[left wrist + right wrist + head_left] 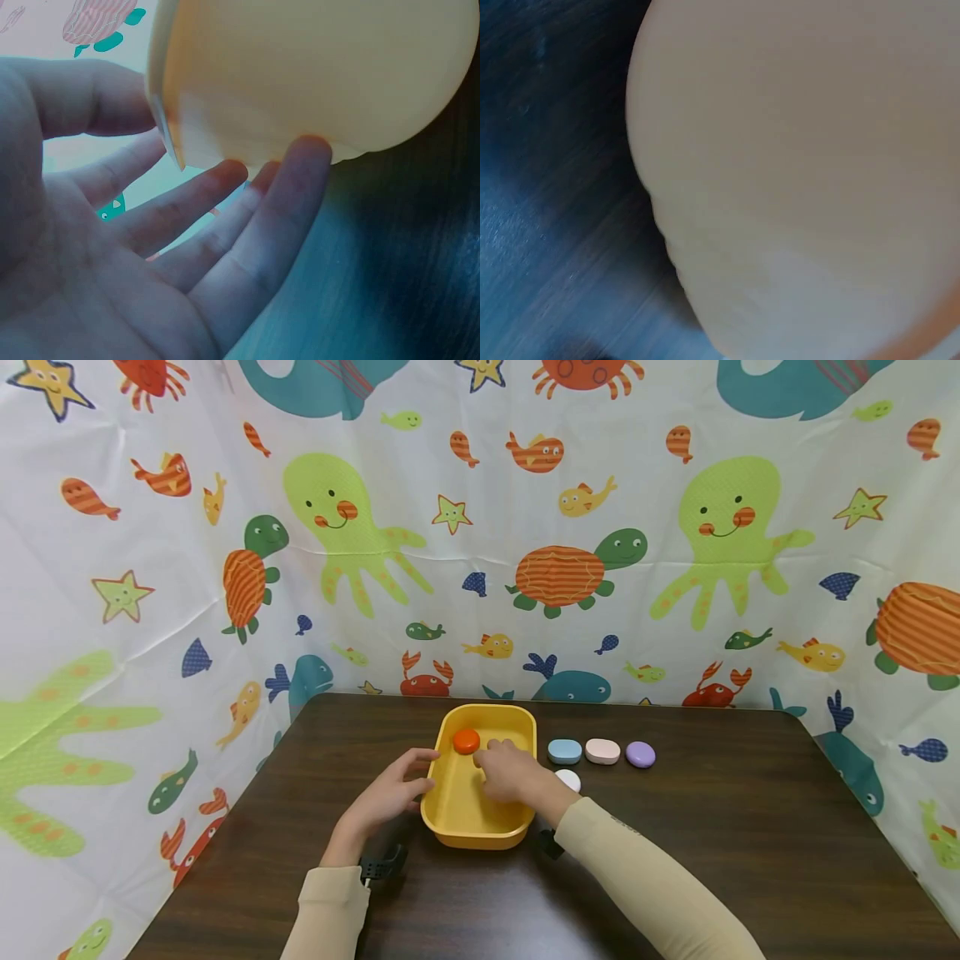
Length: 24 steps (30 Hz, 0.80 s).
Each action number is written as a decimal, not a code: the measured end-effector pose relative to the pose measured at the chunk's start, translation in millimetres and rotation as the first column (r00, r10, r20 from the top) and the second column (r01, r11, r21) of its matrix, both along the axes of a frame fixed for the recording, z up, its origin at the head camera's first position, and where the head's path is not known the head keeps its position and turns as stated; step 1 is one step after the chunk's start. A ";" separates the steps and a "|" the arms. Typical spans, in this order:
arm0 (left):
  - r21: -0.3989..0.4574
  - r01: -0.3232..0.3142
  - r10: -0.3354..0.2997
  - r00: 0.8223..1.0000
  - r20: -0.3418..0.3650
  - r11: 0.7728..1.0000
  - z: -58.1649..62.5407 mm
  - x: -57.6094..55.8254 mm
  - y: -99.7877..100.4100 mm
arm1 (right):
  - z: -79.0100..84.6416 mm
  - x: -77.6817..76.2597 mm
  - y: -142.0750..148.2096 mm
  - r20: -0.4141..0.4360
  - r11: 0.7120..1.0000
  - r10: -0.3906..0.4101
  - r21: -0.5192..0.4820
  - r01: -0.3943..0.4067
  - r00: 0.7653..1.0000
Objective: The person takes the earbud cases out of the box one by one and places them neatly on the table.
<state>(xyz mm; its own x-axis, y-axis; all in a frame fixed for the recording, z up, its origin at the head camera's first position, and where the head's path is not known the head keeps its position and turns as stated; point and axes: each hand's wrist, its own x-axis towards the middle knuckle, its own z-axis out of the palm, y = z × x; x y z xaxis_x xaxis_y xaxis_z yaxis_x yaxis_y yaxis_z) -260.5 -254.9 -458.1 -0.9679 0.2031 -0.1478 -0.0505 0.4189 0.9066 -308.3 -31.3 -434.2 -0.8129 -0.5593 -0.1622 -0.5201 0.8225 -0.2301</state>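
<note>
A yellow plastic bin (457, 810) stands on the dark table, a round orange-red piece (466, 742) lying at its far left inside. My left hand (390, 789) is at the left side of the bin, its fingers loosely extended. In the left wrist view, fingertips (309, 154) touch the bin's outer wall (322, 75). My right hand (510, 772) reaches over the right rim into the bin, fingers pointing down beside the orange-red piece; I cannot tell whether it holds anything. The bin's outer wall (780, 150) fills most of the right wrist view, hiding that hand.
Right of the bin, a light blue oblong piece (564, 752), a pale pink oblong piece (602, 752) and a round purple piece (641, 754) stand in a row. A white round piece (568, 779) is partly covered by the right forearm. A sea-animal curtain (465, 643) hangs behind the table (720, 810).
</note>
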 end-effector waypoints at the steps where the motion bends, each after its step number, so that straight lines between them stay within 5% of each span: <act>1: 0.000 0.001 -0.001 1.000 0.000 1.000 0.0 0.1 0.1 | -0.2 0.4 -0.5 0.004 1.000 -0.001 0.009 0.001 1.000; 24: 0.003 0.002 -0.002 1.000 -0.003 1.000 0.4 1.0 -0.1 | -9.5 -5.8 -6.1 0.048 0.999 0.024 -0.030 -0.023 0.999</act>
